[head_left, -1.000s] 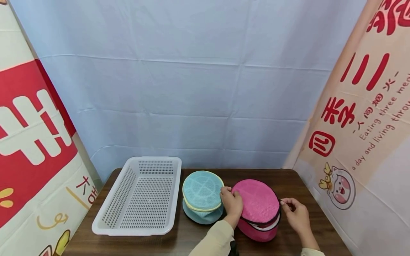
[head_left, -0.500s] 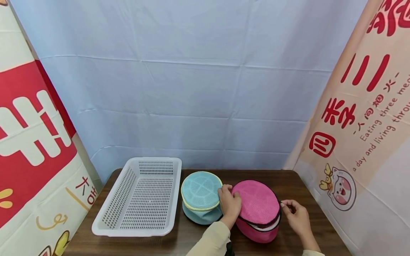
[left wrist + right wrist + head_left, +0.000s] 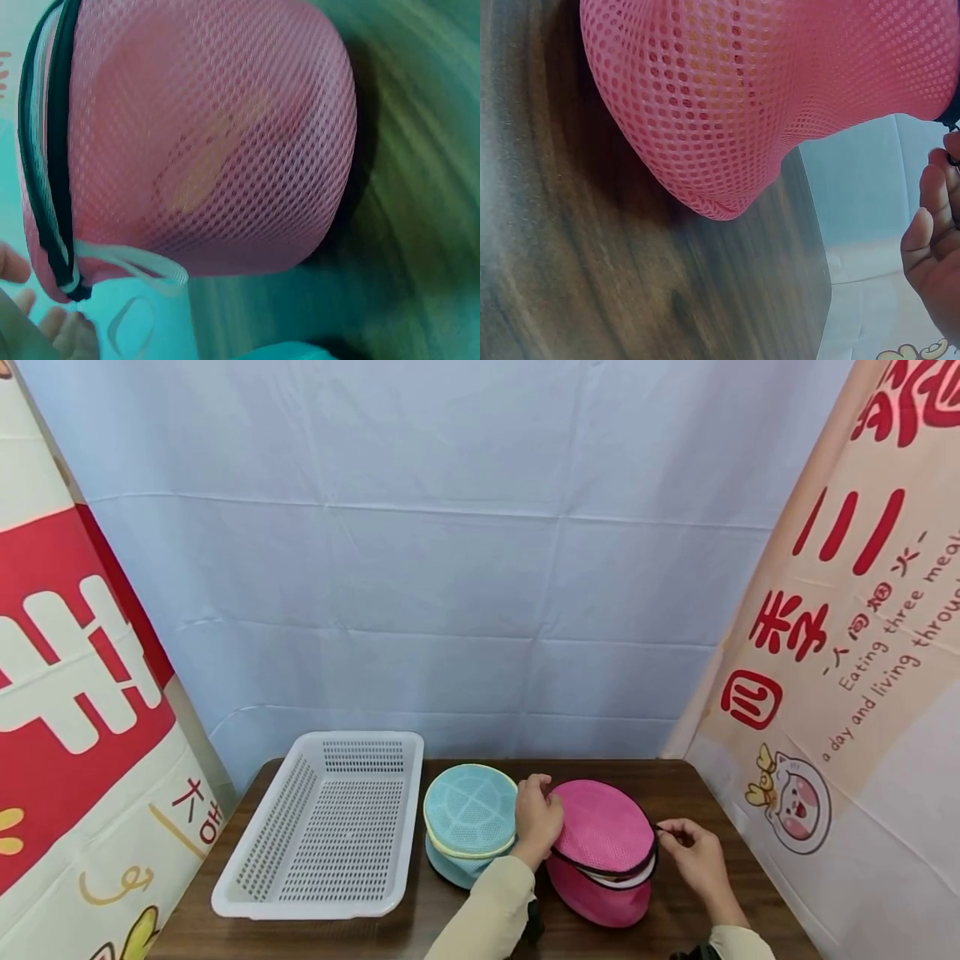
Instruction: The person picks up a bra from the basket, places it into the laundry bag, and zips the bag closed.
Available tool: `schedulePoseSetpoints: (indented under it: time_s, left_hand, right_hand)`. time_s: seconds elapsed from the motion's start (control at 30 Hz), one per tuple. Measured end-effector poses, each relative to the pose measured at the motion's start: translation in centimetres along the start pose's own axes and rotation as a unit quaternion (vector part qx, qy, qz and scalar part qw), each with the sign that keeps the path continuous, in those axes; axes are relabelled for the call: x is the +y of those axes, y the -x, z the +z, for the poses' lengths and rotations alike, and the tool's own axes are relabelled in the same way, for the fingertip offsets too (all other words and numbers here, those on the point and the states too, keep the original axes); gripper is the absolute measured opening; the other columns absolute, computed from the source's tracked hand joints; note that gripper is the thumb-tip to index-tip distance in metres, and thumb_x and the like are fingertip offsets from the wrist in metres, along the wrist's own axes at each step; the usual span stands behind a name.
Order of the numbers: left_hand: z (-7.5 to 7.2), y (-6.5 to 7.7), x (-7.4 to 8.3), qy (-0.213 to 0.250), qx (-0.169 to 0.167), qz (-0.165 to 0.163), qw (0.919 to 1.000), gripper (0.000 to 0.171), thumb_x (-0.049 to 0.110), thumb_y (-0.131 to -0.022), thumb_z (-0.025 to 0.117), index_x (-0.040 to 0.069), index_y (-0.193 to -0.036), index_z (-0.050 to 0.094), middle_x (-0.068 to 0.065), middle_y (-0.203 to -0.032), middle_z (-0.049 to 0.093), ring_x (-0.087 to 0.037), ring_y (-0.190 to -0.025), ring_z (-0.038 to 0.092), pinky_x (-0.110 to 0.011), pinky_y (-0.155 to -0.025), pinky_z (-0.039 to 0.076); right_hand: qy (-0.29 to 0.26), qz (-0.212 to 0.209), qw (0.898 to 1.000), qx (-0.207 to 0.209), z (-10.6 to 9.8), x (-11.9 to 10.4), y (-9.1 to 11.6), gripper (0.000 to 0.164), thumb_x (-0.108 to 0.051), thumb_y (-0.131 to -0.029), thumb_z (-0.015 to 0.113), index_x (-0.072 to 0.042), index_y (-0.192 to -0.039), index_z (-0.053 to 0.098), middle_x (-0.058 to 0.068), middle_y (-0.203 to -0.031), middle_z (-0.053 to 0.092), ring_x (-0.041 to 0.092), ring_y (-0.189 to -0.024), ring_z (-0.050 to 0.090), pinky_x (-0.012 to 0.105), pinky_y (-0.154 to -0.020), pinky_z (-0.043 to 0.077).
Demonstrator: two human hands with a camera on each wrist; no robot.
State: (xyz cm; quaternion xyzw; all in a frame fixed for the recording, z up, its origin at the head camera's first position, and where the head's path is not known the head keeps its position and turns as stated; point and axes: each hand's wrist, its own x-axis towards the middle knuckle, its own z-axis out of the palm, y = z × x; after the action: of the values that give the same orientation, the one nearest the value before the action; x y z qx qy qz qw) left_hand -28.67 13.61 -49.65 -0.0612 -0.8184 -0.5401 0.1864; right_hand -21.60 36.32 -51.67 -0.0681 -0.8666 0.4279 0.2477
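A round pink mesh laundry bag (image 3: 600, 822) with black zip edging stands on the table, its lid parted from the body along the front, where a white inner rim shows. Something yellowish shows through the mesh in both wrist views. At the bag's right edge my right hand (image 3: 696, 860) pinches the small black zipper pull (image 3: 952, 159). My left hand (image 3: 537, 822) is by the left edge of the lid, fingers loosely bent and apart in the left wrist view. A pale ribbon loop (image 3: 139, 262) hangs off the bag near those fingers.
Left of my left hand stands a round blue mesh bag (image 3: 471, 810) with yellow trim. Further left is a white perforated plastic basket (image 3: 225, 893). All rest on a dark wooden table (image 3: 675, 785), with a pale cloth (image 3: 450, 568) hanging behind.
My left hand has loosened from the lid's left edge and its fingers have lifted slightly. My right hand stays at the zipper pull on the right edge.
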Motion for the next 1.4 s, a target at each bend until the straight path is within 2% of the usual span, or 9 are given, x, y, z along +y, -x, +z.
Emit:
schedulePoseSetpoints:
  time_s: [0.2, 0.37, 0.57, 0.63, 0.77, 0.87, 1.07, 1.2, 1.4]
  left_hand:
    - [0.2, -1.1, -0.2, -0.018, -0.099, -0.035, 0.9943, 0.032, 0.007, -0.084, 0.058, 0.001, -0.115, 0.058, -0.014, -0.102, 0.058, -0.026, -0.094, 0.054, -0.037, -0.081, 0.043]
    - [0.5, -1.7, -0.3, -0.002, -0.141, -0.050, 0.9888, 0.038, 0.008, -0.084, 0.059, -0.002, -0.120, 0.055, -0.014, -0.097, 0.061, -0.028, -0.094, 0.057, -0.036, -0.078, 0.046]
    - [0.2, -2.0, -0.5, 0.000, -0.140, -0.050, 0.9889, 0.042, 0.012, -0.082, 0.061, -0.001, -0.121, 0.055, -0.011, -0.095, 0.062, -0.024, -0.092, 0.058, -0.037, -0.077, 0.046]
    - [0.3, -2.0, -0.8, 0.002, -0.144, -0.035, 0.9890, 0.043, 0.014, -0.083, 0.060, 0.000, -0.123, 0.054, -0.011, -0.096, 0.062, -0.023, -0.091, 0.058, -0.036, -0.076, 0.046]
    - [0.0, -2.1, -0.5, 0.020, -0.175, -0.045, 0.9833, 0.042, 0.016, -0.086, 0.058, 0.004, -0.126, 0.053, -0.010, -0.101, 0.061, -0.022, -0.095, 0.058, -0.035, -0.076, 0.047]
    - [-0.3, -2.2, 0.1, 0.022, -0.185, -0.065, 0.9804, 0.039, 0.013, -0.085, 0.059, 0.003, -0.123, 0.055, -0.008, -0.095, 0.061, -0.021, -0.090, 0.058, -0.035, -0.075, 0.047]
    - [0.0, -2.1, -0.4, -0.018, -0.166, -0.023, 0.9858, 0.020, 0.013, -0.081, 0.064, 0.003, -0.097, 0.066, 0.000, -0.076, 0.059, -0.014, -0.073, 0.054, -0.027, -0.065, 0.045]
    - [0.0, -1.9, -0.6, -0.018, -0.165, -0.002, 0.9861, 0.005, 0.012, -0.078, 0.063, 0.007, -0.080, 0.065, 0.003, -0.070, 0.055, -0.012, -0.068, 0.052, -0.025, -0.062, 0.043]
    - [0.4, -1.5, -0.6, -0.014, -0.156, -0.051, 0.9863, 0.010, 0.013, -0.080, 0.063, 0.013, -0.075, 0.054, 0.005, -0.065, 0.048, -0.009, -0.062, 0.046, -0.026, -0.059, 0.039]
  right_hand:
    - [-0.015, -0.004, 1.000, -0.003, -0.1, 0.6, -0.4, 0.006, 0.003, -0.079, 0.068, 0.002, -0.085, 0.067, 0.004, -0.080, 0.063, 0.004, -0.070, 0.051, 0.016, -0.060, 0.041]
    - [-0.020, -0.007, 1.000, -0.011, -0.1, 0.6, -0.5, 0.006, 0.002, -0.081, 0.067, 0.002, -0.087, 0.067, 0.007, -0.081, 0.063, 0.005, -0.070, 0.051, 0.017, -0.059, 0.041]
    - [-0.029, -0.013, 0.999, -0.012, 0.1, 0.6, -0.7, 0.006, 0.003, -0.080, 0.067, 0.002, -0.086, 0.067, 0.005, -0.079, 0.063, 0.005, -0.069, 0.050, 0.019, -0.057, 0.041]
    - [-0.035, -0.016, 0.999, -0.016, 0.2, 0.5, -0.7, 0.006, 0.003, -0.080, 0.067, 0.002, -0.086, 0.067, 0.004, -0.078, 0.063, 0.005, -0.069, 0.050, 0.020, -0.057, 0.041]
    - [-0.040, -0.015, 0.999, -0.025, 0.2, 0.4, -0.8, 0.005, 0.001, -0.081, 0.066, 0.002, -0.086, 0.067, 0.001, -0.077, 0.062, 0.005, -0.069, 0.051, 0.021, -0.057, 0.042]
    - [-0.042, -0.012, 0.999, -0.028, 0.2, 0.2, -0.9, 0.005, 0.000, -0.082, 0.066, 0.001, -0.087, 0.067, -0.001, -0.077, 0.062, 0.005, -0.071, 0.052, 0.020, -0.058, 0.042]
    - [-0.046, 0.001, 0.998, -0.039, 0.3, -0.2, -0.5, 0.005, 0.001, -0.082, 0.066, 0.002, -0.087, 0.066, 0.004, -0.079, 0.063, 0.007, -0.071, 0.052, 0.021, -0.061, 0.043]
    - [-0.047, 0.009, 0.998, -0.045, 0.4, -0.6, -0.3, 0.005, 0.000, -0.083, 0.065, 0.002, -0.088, 0.066, 0.006, -0.079, 0.062, 0.008, -0.072, 0.051, 0.022, -0.060, 0.043]
    - [-0.041, 0.008, 0.998, -0.051, 0.5, -0.8, -0.3, 0.006, 0.000, -0.083, 0.065, 0.002, -0.088, 0.068, 0.012, -0.082, 0.064, 0.008, -0.071, 0.051, 0.022, -0.060, 0.043]
